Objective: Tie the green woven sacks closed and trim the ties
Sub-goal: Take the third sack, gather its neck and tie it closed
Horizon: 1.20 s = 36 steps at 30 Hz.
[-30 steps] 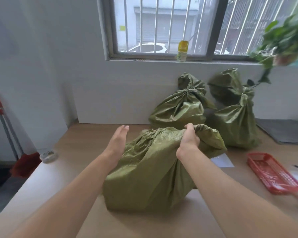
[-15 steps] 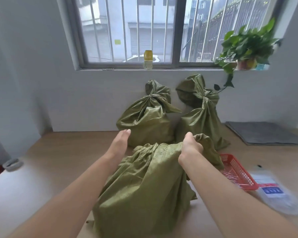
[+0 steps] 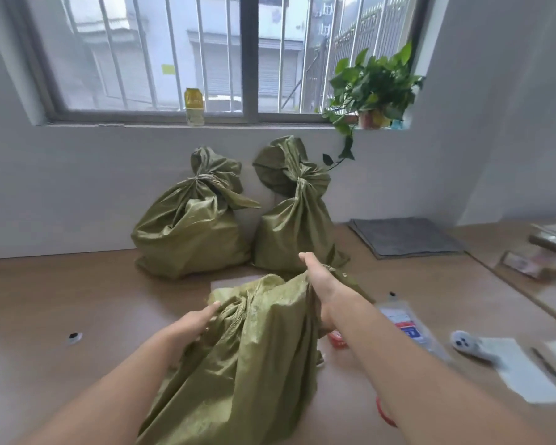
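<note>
A green woven sack [image 3: 238, 364] stands in front of me on the wooden table [image 3: 77, 300], its mouth loosely bunched. My right hand [image 3: 321, 281] grips the gathered top edge on the right side. My left hand [image 3: 195, 324] rests against the left side of the bunched neck, fingers touching the fabric. Two more green sacks stand against the wall behind: the left tied sack [image 3: 190, 226] and the right tied sack [image 3: 297, 220], both with knotted necks.
A plastic packet [image 3: 405, 322] with a red and blue label lies right of the sack, with a red object [image 3: 337, 340] partly hidden under my forearm. A grey mat [image 3: 402, 236], papers [image 3: 523, 370], a small white device [image 3: 466, 343] lie right. A potted plant [image 3: 373, 88] and a yellow bottle [image 3: 194, 106] sit on the sill.
The view swung to the right. My left hand dropped from open air onto the sack's neck. My right hand kept its grip on the top edge and pulled it rightward.
</note>
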Motion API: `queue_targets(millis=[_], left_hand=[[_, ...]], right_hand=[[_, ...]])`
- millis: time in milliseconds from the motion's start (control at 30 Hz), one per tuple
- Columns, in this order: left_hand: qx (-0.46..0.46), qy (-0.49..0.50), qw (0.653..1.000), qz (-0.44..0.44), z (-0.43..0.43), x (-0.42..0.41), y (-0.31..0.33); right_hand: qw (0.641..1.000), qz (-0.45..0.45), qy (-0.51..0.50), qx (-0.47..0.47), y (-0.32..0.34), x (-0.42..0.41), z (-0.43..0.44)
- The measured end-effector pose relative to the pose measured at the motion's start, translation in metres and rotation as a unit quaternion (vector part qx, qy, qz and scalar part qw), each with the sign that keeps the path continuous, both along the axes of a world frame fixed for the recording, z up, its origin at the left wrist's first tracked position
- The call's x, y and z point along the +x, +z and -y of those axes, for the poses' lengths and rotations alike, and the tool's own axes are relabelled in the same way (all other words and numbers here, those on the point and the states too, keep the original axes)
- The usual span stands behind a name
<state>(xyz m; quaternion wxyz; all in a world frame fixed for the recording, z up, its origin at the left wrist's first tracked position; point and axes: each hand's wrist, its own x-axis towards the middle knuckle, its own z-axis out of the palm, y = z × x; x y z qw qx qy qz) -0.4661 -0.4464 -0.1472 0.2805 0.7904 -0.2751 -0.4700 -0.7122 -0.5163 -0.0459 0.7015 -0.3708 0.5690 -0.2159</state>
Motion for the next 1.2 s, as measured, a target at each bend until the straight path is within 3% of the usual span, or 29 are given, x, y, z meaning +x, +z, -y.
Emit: queue_targets(millis=[133,267,400,533,633,733,900,967,1067,1200], left_hand=[[-0.005,-0.057,0.988,-0.141,0.009,-0.038,0.019],[-0.103,-0.065,0.976,-0.178,0.01,-0.043,0.043],[-0.266,0.02,0.926,-0.268,0.013,-0.016,0.074],[-0.44,0.079,0.851,-0.276,0.001,0.008,0.125],[-0.494,0.151,0.814,-0.264,-0.021,0.042,0.151],[-0.463,0.181,0.84,-0.217,-0.046,0.076,0.154],[-0.449,0.137,0.863,-0.187,-0.066,0.076,0.17],[-0.474,0.164,0.847,-0.175,-0.066,0.076,0.181],[-0.505,0.189,0.826,-0.165,-0.074,0.088,0.194],[-0.501,0.223,0.824,-0.139,-0.086,0.103,0.19]], right_hand=[[0.996,0.052,0.062,-0.036,-0.006,-0.015,0.004],[0.982,0.136,0.067,-0.116,0.007,-0.014,0.01],[0.967,0.182,-0.002,-0.177,0.025,-0.004,0.013],[0.94,0.133,-0.097,-0.3,0.048,0.002,0.015],[0.906,0.106,-0.188,-0.363,0.057,-0.006,0.019],[0.89,0.14,-0.219,-0.374,0.067,-0.016,0.01],[0.932,0.166,-0.06,-0.317,0.09,-0.009,-0.004],[0.929,0.138,-0.107,-0.327,0.105,-0.002,-0.007],[0.894,0.157,-0.209,-0.363,0.125,-0.011,0.001],[0.89,0.08,-0.214,-0.394,0.119,-0.023,0.007]])
